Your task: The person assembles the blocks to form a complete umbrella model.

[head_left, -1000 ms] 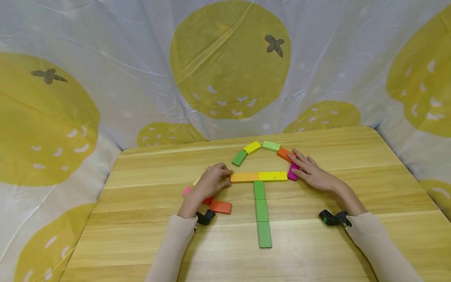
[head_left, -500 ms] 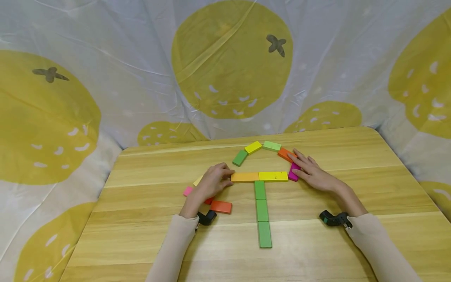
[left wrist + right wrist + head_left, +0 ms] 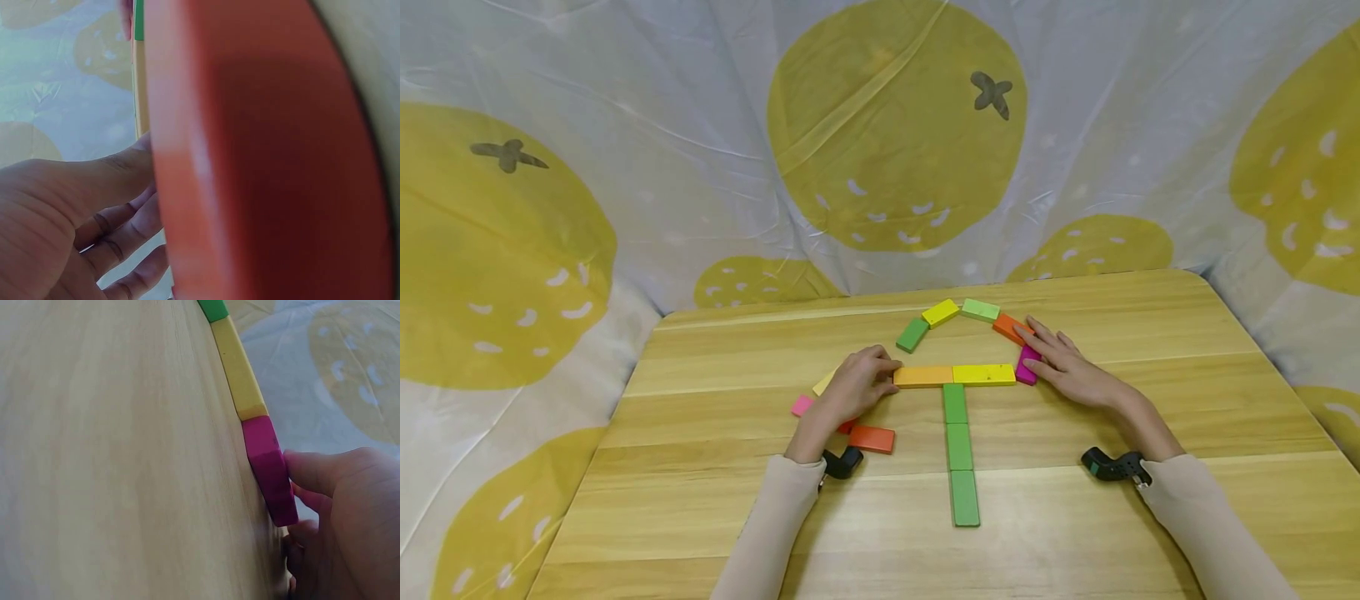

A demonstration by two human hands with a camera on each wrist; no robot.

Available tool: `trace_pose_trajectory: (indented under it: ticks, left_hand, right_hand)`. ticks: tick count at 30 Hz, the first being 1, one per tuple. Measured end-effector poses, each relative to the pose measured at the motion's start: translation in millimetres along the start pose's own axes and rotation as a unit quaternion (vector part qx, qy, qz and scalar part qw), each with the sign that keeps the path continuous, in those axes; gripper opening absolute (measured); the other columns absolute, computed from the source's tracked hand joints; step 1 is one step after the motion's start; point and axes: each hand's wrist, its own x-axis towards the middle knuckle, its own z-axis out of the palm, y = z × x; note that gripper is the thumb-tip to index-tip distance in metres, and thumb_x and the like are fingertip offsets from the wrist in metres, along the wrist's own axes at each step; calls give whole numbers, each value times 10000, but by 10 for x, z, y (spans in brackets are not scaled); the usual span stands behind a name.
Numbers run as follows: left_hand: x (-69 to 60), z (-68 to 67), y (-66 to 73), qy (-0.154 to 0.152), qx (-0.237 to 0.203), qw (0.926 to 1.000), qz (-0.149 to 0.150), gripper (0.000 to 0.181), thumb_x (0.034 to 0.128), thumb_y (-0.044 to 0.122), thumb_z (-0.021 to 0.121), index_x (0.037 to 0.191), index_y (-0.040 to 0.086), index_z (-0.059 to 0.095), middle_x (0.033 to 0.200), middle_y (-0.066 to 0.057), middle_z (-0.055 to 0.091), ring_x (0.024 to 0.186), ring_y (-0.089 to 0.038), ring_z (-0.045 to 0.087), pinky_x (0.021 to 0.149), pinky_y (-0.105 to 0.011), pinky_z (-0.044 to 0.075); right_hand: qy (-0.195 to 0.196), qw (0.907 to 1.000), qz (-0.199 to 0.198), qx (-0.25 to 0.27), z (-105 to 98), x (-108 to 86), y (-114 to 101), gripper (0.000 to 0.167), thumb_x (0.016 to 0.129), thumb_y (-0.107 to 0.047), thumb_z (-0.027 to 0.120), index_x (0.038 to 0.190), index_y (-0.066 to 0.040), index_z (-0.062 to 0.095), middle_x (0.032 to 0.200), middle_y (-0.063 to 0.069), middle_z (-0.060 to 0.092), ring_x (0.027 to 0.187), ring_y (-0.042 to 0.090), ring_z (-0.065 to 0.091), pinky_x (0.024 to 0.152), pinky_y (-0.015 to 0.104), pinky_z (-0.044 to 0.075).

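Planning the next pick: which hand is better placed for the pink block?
Probably left: the left hand is nearer the pink block, though touching the orange block; the right hand is at the magenta block.

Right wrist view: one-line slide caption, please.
Right hand touching a magenta block, with a yellow block against it and a green block beyond.

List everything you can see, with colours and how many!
rectangular stem blocks: three, green, end to end
rectangular crossbar blocks: two, light orange, yellow, topping stem
rectangular arc blocks: five, green, yellow, light green, orange, magenta, arching beyond crossbar
flat loose blocks: four visible, pale yellow, pink, red, orange, left of stem
wooden table: one, light brown, under blocks
printed fabric backdrop: count unclear, pale, yellow, behind table
wrist devices: two, black, either side of stem
sleeves: two, beige, at picture bottom
left hand: one, at crossbar's orange end
right hand: one, at arc's magenta end
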Motion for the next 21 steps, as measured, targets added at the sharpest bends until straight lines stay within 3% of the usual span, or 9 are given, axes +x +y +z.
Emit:
trace_pose_trajectory:
  ticks: [10, 17, 21]
  left_hand:
    - [-16, -58, -69, -13, -155, 9999, 39, 368, 900, 104, 804, 1251, 14, 738, 1088, -114, 702, 953, -239, 669, 858, -385, 566]
    - [-150, -344, -298, 175, -569, 9973, -427, 435, 907, 47, 783, 1321, -32, 676, 1227, -180, 676, 1112, -341, 661, 973, -485, 561]
    - [-266, -491, -461, -14, -859, 9940, -673, 474, 929, 35, 754, 1376, -52, 625, 1332, -217, 620, 1220, -397, 610, 1034, -537, 527]
  right_hand:
    - [-22, 10000, -5, 15, 3, 5, 26, 623, 1124, -281, 433, 1669, -122, 178, 1734, 235, -35, 1599, 474, -47, 1266, 633, -105]
    - [-20, 10000, -5, -19, 5, 1, 25, 621, 1122, -281, 439, 1669, -129, 187, 1737, 227, -26, 1599, 473, -39, 1269, 633, -96]
    - [-15, 10000, 15, -26, -6, -10, 17, 618, 1122, -288, 441, 1668, -135, 195, 1738, 223, -23, 1596, 482, -44, 1270, 632, -96]
